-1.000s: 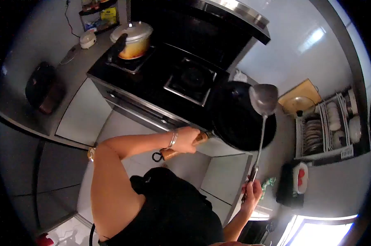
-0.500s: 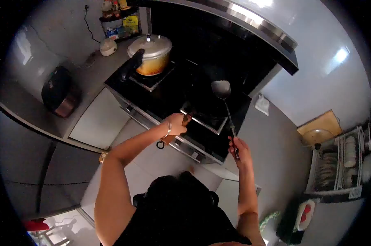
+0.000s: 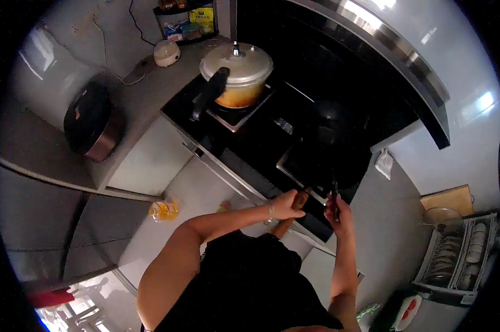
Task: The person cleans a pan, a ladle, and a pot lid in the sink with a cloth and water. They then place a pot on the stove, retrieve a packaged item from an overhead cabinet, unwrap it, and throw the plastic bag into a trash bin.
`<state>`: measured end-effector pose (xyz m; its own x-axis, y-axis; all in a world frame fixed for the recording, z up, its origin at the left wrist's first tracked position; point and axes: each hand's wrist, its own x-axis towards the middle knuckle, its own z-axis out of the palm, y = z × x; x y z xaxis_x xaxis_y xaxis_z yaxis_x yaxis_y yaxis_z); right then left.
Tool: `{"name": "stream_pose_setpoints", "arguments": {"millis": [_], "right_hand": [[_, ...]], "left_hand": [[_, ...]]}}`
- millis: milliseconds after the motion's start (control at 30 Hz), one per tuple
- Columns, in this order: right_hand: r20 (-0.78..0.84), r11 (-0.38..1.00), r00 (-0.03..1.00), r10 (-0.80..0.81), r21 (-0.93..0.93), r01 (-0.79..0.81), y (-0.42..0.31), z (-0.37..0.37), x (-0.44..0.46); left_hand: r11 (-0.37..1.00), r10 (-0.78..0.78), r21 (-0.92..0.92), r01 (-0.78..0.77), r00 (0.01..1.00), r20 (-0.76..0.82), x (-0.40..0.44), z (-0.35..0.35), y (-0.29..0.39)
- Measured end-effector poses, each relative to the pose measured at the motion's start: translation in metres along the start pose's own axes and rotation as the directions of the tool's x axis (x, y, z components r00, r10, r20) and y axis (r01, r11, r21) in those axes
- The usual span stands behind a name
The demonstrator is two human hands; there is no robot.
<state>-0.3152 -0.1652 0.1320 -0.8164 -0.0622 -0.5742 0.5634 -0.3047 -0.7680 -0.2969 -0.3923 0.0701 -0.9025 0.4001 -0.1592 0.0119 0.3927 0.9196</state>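
My left hand (image 3: 287,205) is wrapped round the brown wooden handle (image 3: 300,201) of a dark wok (image 3: 316,160), which sits over the right burner and is hard to tell from the black stove. Just right of it, my right hand (image 3: 338,213) grips the dark handle of a metal spatula (image 3: 334,188). The spatula's blade is dim inside the wok. On the left burner stands a lidded pressure cooker (image 3: 238,72) with a black handle pointing toward the front left.
A rice cooker (image 3: 95,122) and small white appliance (image 3: 166,53) stand on the left counter. An oil bottle (image 3: 163,211) is on the floor. At right are a dish rack (image 3: 454,257), cutting board (image 3: 452,200) and white cloth (image 3: 384,164). The range hood (image 3: 383,33) overhangs the stove.
The wok has moved left from the right counter onto the right burner. My right hand has brought the spatula over the stove and its blade down into the wok. The view has shifted.
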Motion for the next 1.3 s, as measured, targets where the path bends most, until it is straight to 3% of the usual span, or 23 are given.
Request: {"name": "stream_pose_setpoints", "arguments": {"millis": [67, 133, 167, 233, 300, 400, 500, 533, 567, 600, 667, 733, 767, 867, 900, 933, 1000, 1033, 1167, 1267, 1300], "right_hand": [[-0.067, 0.996, 0.998, 0.013, -0.087, -0.019, -0.001, 0.019, -0.012], [-0.144, 0.996, 0.989, -0.031, -0.083, 0.019, 0.008, 0.02, -0.016], [-0.18, 0.995, 0.982, -0.054, -0.091, 0.038, 0.01, 0.017, -0.017], [-0.37, 0.888, 0.828, -0.42, -0.355, 0.291, 0.014, 0.011, -0.023], [-0.413, 0.767, 0.693, -0.59, -0.553, 0.324, 0.001, 0.011, -0.04], [-0.286, 0.648, 0.614, -0.736, -0.558, 0.518, -0.016, 0.096, -0.061], [-0.096, 0.679, 0.784, -0.614, -0.57, 0.462, -0.024, 0.224, -0.055], [0.078, 0.682, 0.845, -0.53, -0.553, 0.478, -0.015, 0.245, -0.035], [0.204, 0.697, 0.878, -0.433, -0.543, 0.469, -0.005, 0.275, -0.017], [0.301, 0.692, 0.874, -0.382, -0.533, 0.487, 0.004, 0.305, 0.0], [0.421, 0.723, 0.795, -0.437, -0.362, 0.589, 0.037, 0.349, 0.058], [0.371, 0.706, 0.834, -0.408, -0.45, 0.546, 0.048, 0.399, 0.088], [0.39, 0.685, 0.812, -0.435, -0.441, 0.579, 0.061, 0.413, 0.111], [0.393, 0.509, 0.754, -0.526, -0.564, 0.65, 0.065, 0.43, 0.127], [0.397, 0.461, 0.72, -0.569, -0.572, 0.679, 0.062, 0.428, 0.121], [0.402, 0.408, 0.683, -0.61, -0.579, 0.706, 0.06, 0.423, 0.119], [0.37, 0.571, 0.771, -0.519, -0.521, 0.634, 0.052, 0.406, 0.126], [0.347, 0.605, 0.79, -0.506, -0.51, 0.612, 0.042, 0.391, 0.118], [0.251, 0.784, 0.911, -0.327, -0.467, 0.41, 0.005, 0.374, 0.106], [0.21, 0.895, 0.947, -0.244, -0.327, 0.303, -0.006, 0.383, 0.108], [0.198, 0.877, 0.945, -0.262, -0.36, 0.319, -0.009, 0.386, 0.107]], "left_hand": [[0.995, 0.096, 0.019, -0.096, 0.995, 0.002, 0.0, -0.006, -0.007], [0.971, 0.042, -0.234, 0.041, 0.941, 0.337, -0.011, -0.042, 0.001], [0.942, 0.09, -0.332, 0.046, 0.919, 0.383, -0.017, -0.052, -0.014], [0.911, 0.039, -0.386, 0.145, 0.901, 0.432, -0.029, -0.087, -0.04], [0.829, -0.07, -0.471, 0.301, 0.892, 0.447, -0.046, -0.132, -0.074], [0.622, -0.263, -0.607, 0.494, 0.863, 0.432, -0.063, -0.221, -0.128], [0.4, -0.36, -0.834, 0.38, 0.902, 0.238, -0.057, -0.306, -0.158], [0.3, -0.374, -0.894, 0.332, 0.903, 0.21, -0.05, -0.33, -0.155], [0.281, -0.294, -0.923, 0.261, 0.94, 0.177, -0.045, -0.346, -0.145], [0.255, -0.206, -0.948, 0.188, 0.969, 0.137, -0.041, -0.362, -0.129], [0.239, -0.057, -0.966, 0.1, 0.994, 0.089, -0.024, -0.375, -0.12], [0.271, 0.057, -0.96, 0.068, 0.995, 0.086, -0.004, -0.376, -0.128], [0.507, 0.086, -0.861, -0.039, 0.996, 0.005, -0.009, -0.377, -0.121], [0.235, 0.054, -0.966, 0.111, 0.99, 0.127, 0.005, -0.375, -0.14], [0.332, -0.027, -0.94, 0.082, 0.997, 0.078, -0.006, -0.378, -0.109], [0.329, 0.021, -0.938, 0.106, 0.993, 0.12, -0.002, -0.381, -0.111], [0.322, 0.108, -0.934, 0.156, 0.974, 0.2, 0.0, -0.386, -0.114], [0.284, 0.036, -0.943, 0.176, 0.98, 0.194, 0.001, -0.383, -0.111], [0.163, 0.053, -0.945, 0.283, 0.954, 0.294, 0.019, -0.38, -0.114], [0.111, 0.021, -0.952, 0.285, 0.957, 0.289, 0.031, -0.38, -0.11], [0.17, 0.011, -0.95, 0.26, 0.964, 0.266, 0.03, -0.376, -0.104]]}}
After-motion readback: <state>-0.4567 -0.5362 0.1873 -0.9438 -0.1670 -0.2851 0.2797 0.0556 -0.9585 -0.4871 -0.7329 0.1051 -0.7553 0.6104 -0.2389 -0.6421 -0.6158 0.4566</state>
